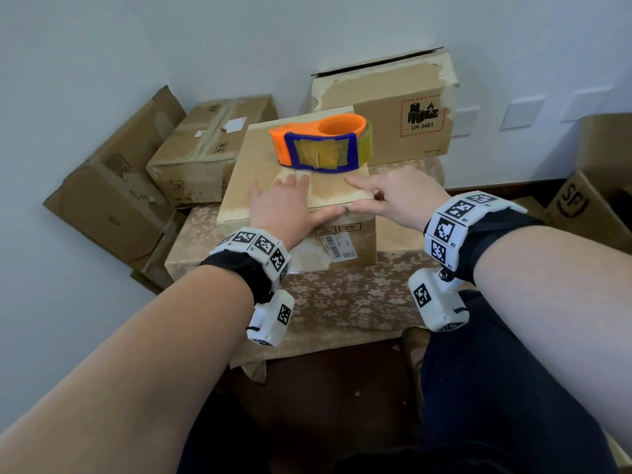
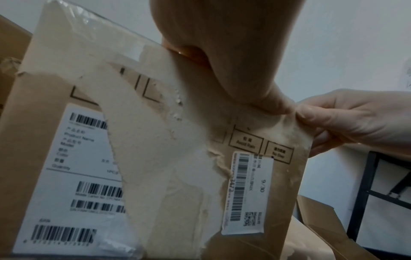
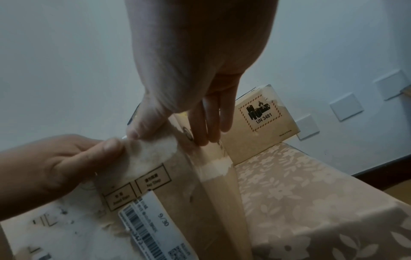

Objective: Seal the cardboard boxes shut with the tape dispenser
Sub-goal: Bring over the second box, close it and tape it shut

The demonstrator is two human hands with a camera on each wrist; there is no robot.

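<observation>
Two hands lie on the nearest cardboard box [image 1: 297, 213], the tape dispenser [image 1: 321, 143] just beyond the fingers.

The left hand [image 1: 284, 206] rests flat on the box top, fingers straight and spread, thumb [image 2: 273, 102] laid along the front top edge. The right hand [image 1: 393, 196] has its fingers spread over the top's right corner, its thumb [image 3: 142, 126] meeting the left thumb tip at that edge. The orange-and-blue dispenser sits on the same box top, apart from both hands. The box stands on a flower-patterned desk [image 1: 342, 302], with a UN 3481 box [image 1: 393, 107] behind.
</observation>
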